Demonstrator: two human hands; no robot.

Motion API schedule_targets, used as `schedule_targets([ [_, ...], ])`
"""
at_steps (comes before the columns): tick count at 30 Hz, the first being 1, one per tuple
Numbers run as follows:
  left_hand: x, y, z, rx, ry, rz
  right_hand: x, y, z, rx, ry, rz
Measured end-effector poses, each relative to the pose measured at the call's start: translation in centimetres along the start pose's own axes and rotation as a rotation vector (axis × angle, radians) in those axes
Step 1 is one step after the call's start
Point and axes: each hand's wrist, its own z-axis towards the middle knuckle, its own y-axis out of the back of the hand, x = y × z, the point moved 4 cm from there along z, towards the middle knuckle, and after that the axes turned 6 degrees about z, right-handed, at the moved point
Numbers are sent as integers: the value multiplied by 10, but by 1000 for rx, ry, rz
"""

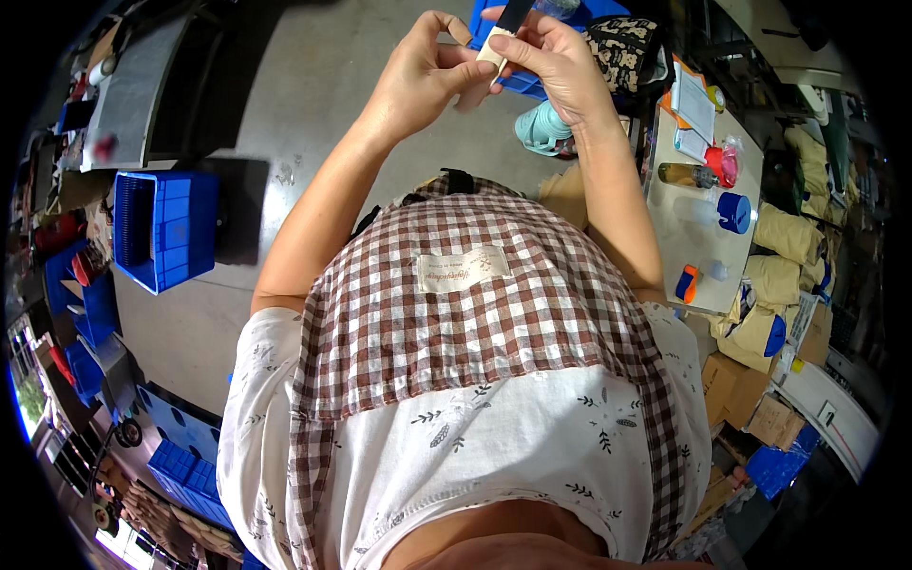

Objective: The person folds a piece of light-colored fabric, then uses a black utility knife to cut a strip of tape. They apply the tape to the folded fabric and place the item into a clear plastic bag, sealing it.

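Observation:
Both hands are raised at the top of the view, close together in front of my apron. My right hand [560, 76] pinches a narrow flat strip [492, 52], its thumb pressed on the face. The strip is black at its upper end and cream below; its exact kind does not show. My left hand [418, 81] is closed against the strip's lower part, thumb and fingertips on it. A tan wrap [454, 28] sits on one left finger. Behind the hands stand a blue crate [522, 85] and a turquoise bundle [543, 128].
At right is a table [665, 228] with a clipboard [692, 103], a bottle [686, 175] and a blue-lidded container [733, 213]. A patterned black bag [622, 55] stands beyond my right hand. A blue crate [190, 233] rests on the left; cardboard boxes [731, 389] are at lower right.

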Motion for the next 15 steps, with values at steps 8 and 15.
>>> schedule_targets([
  [8,-8,-16,-5,-63,45,123,10,12,3,-117,-1,-249],
  [15,-6,-16,-1,-69,178,-23,5,12,1,-178,111,-296],
])
